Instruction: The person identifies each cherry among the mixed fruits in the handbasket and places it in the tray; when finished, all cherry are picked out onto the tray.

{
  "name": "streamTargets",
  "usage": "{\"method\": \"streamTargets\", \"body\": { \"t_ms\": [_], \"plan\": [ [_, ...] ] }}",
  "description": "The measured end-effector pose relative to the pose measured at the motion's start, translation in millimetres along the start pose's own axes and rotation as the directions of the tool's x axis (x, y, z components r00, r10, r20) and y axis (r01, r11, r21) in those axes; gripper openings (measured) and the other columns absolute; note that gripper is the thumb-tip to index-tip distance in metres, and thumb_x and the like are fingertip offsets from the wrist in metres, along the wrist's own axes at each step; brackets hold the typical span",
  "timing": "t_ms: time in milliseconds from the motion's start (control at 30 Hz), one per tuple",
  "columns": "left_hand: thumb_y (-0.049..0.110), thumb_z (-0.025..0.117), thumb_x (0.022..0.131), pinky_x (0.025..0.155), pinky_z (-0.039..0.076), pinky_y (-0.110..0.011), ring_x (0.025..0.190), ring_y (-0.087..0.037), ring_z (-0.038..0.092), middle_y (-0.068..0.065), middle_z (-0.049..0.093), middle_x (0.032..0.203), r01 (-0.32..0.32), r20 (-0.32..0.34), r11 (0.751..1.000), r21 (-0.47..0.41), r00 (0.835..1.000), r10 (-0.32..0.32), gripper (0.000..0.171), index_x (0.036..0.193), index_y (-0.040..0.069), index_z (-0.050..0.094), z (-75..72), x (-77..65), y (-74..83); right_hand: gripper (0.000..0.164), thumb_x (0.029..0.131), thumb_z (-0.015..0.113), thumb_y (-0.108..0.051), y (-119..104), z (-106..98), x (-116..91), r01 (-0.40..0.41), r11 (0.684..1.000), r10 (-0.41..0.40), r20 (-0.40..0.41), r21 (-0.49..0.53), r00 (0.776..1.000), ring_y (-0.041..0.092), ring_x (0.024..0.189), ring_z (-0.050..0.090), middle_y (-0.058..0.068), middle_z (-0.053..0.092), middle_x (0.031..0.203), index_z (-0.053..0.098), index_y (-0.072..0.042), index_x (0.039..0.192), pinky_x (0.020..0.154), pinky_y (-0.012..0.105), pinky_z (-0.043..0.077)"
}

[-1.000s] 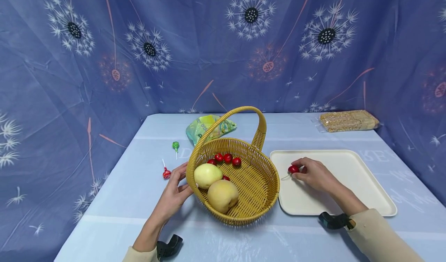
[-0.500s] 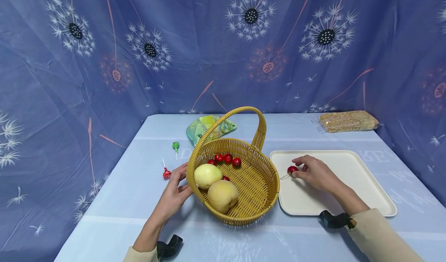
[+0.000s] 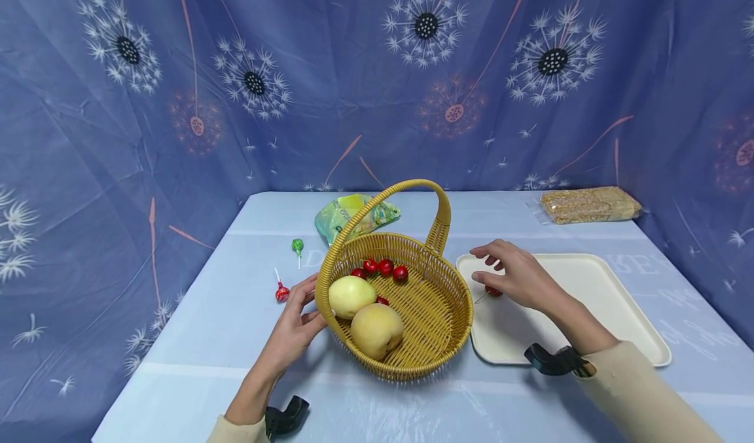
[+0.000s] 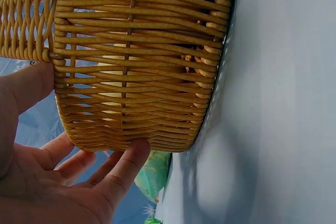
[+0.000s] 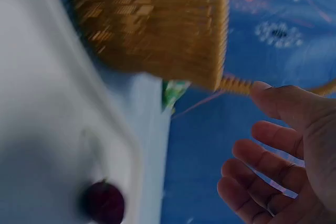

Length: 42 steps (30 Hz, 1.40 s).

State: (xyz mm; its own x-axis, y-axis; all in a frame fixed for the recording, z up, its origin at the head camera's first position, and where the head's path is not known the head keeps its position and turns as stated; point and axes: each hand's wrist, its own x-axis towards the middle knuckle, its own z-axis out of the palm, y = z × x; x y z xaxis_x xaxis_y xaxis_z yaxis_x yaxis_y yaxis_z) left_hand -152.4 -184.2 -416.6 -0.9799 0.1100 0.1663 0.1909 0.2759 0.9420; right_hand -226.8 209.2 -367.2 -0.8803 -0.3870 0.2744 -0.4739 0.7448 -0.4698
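- Near the left edge of the tray, a stemmed cherry lies loose below the right hand, whose thumb and fingers stand apart, holding nothing.
- Against the left wall of the basket, the left hand rests thumb and spread fingers, probably to steady it; the surface bears its weight.
- Inside, a pale yellow fruit, a peach-coloured fruit and several small red cherries gather toward the left and far walls, which likely check rolling.
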Motion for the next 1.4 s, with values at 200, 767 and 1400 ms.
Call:
{"method": "streamTargets", "body": {
  "t_ms": [200, 767, 1400],
  "plan": [
    [0.01, 0.067, 0.086, 0.096, 0.049, -0.024, 0.135, -0.032, 0.035, -0.006, 0.025, 0.151, 0.006, 0.002, 1.0, -0.001, 1.0, -0.006, 0.056, 0.136, 0.015, 0.042, 0.0, -0.1, 0.0, 0.038, 0.084, 0.071, -0.026, -33, -2, 11, 0.083, 0.996, -0.083, 0.003, -0.006, 0.997, 0.018, 0.093, 0.061, 0.002, 0.064, 0.107, 0.063, -0.016, 0.119, 0.075, 0.035, 0.052],
    [0.009, 0.067, 0.087, 0.096, 0.049, -0.027, 0.135, -0.031, 0.036, -0.004, 0.025, 0.15, 0.007, 0.001, 1.0, -0.004, 1.0, -0.007, 0.057, 0.137, 0.017, 0.042, 1.2, -1.3, 1.2, 0.042, 0.084, 0.07, -0.031, -82, 16, 52, 0.225, 0.972, -0.218, 0.102, -0.069, 0.971, 0.019, 0.097, 0.06, 0.005, 0.063, 0.111, 0.063, -0.012, 0.121, 0.079, 0.036, 0.051],
    [0.009, 0.067, 0.087, 0.096, 0.048, -0.024, 0.135, -0.03, 0.035, -0.005, 0.025, 0.15, 0.007, -0.001, 1.0, -0.003, 1.0, -0.007, 0.057, 0.137, 0.017, 0.042, 0.7, -1.2, 0.9, 0.044, 0.088, 0.066, -0.03, -94, 44, 93, 0.142, 0.99, -0.14, 0.243, 0.01, 0.96, 0.027, 0.109, 0.057, 0.008, 0.059, 0.119, 0.058, -0.01, 0.126, 0.09, 0.041, 0.048]
  ]
}}
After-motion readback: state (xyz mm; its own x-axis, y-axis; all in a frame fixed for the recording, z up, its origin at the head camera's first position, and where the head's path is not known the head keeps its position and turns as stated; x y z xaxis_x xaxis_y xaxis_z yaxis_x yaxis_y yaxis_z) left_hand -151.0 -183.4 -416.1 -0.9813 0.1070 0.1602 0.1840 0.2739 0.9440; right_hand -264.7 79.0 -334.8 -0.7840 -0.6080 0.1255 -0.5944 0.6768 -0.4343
